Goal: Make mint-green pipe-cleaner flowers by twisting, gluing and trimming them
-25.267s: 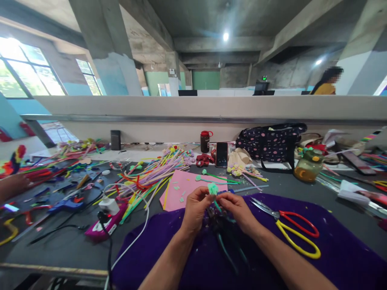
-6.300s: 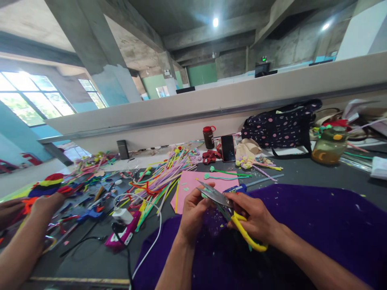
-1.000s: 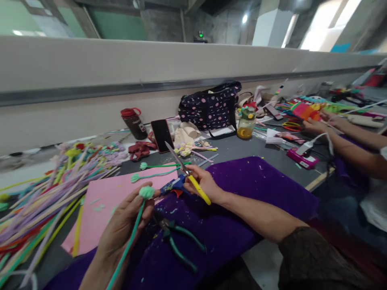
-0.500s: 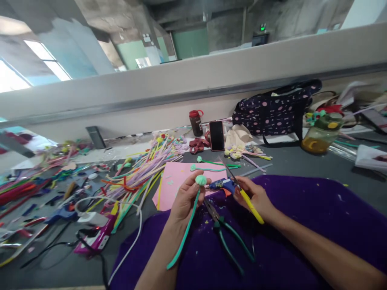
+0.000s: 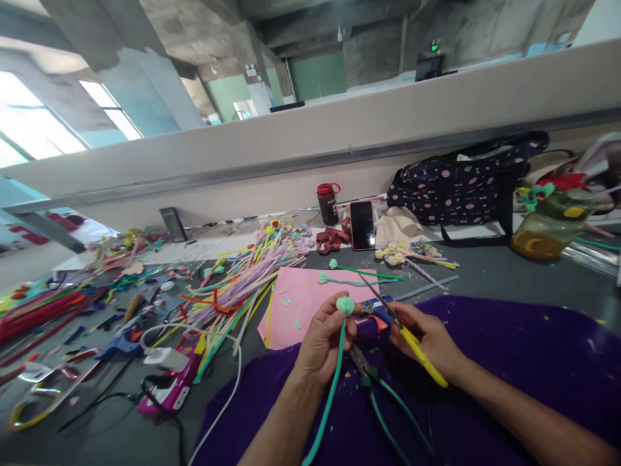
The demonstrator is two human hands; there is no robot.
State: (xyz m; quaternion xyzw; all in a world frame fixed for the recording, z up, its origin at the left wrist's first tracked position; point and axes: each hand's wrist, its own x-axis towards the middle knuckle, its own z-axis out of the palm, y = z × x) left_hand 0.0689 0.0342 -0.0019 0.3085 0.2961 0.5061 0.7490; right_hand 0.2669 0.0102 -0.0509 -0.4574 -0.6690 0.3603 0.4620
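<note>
My left hand (image 5: 323,340) pinches a mint-green pipe-cleaner flower (image 5: 345,305) just below its round head; the stem hangs down past my wrist. My right hand (image 5: 427,340) is closed around yellow-handled scissors (image 5: 421,355), seen nearly edge-on, their dark blades pointing up and left, close to the flower head but apart from it. Below and between my hands, green-handled pliers (image 5: 369,378) lie on purple cloth (image 5: 524,362). Partly hidden behind my hands is a blue glue gun (image 5: 376,307) with an orange trigger. Two more green flowers (image 5: 324,278) (image 5: 334,264) lie beyond, by a pink sheet (image 5: 295,291).
A bundle of pipe cleaners (image 5: 257,259) spreads left of the sheet. Nearer are a magenta power strip (image 5: 167,391) and a white cable (image 5: 237,366). Toward the back stand a phone (image 5: 363,225), a red-lidded bottle (image 5: 328,206), a patterned bag (image 5: 460,188) and a jug (image 5: 550,230).
The view has shifted, so the whole scene sits further right and slightly lower. Both hands keep their holds; the flower head has turned slightly, and the scissors stay near it.
</note>
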